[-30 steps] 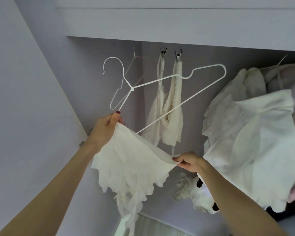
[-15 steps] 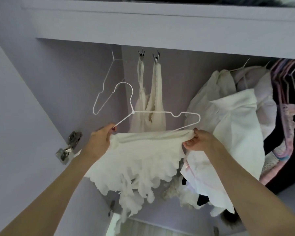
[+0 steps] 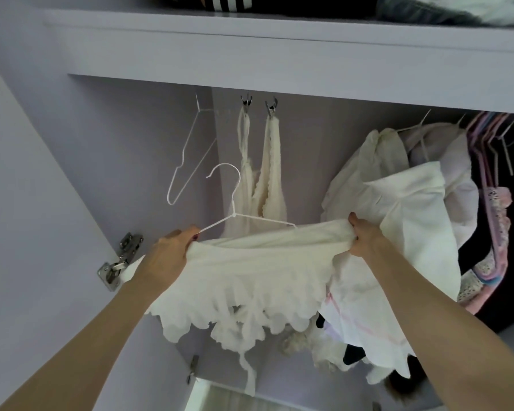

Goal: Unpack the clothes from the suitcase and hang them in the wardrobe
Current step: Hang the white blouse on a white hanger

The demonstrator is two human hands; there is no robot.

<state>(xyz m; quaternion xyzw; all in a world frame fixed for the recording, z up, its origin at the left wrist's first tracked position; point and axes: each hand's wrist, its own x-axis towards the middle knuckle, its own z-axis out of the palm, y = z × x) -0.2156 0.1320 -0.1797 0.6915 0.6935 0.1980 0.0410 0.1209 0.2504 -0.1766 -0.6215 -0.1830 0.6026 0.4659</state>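
A white garment with a scalloped hem (image 3: 250, 280) is stretched level between my two hands inside the lilac wardrobe (image 3: 250, 46). Its waistband covers most of a white wire hanger (image 3: 233, 203), whose hook stands up free above it, below the rail. My left hand (image 3: 172, 253) grips the garment's left end together with the hanger's left arm. My right hand (image 3: 364, 237) grips the right end of the waistband. The hanger's right arm is hidden under the cloth.
An empty white hanger (image 3: 187, 158) hangs at the left. A cream garment on two clips (image 3: 264, 185) hangs behind the hook. White clothes (image 3: 398, 226) and pink ones (image 3: 493, 232) crowd the right. A door hinge (image 3: 119, 259) sits at the left. Folded items lie on the top shelf (image 3: 309, 7).
The hanger has turned from tilted to level and now sits inside the garment. My right hand moved up and right, pulling the waistband over the hanger's right arm.
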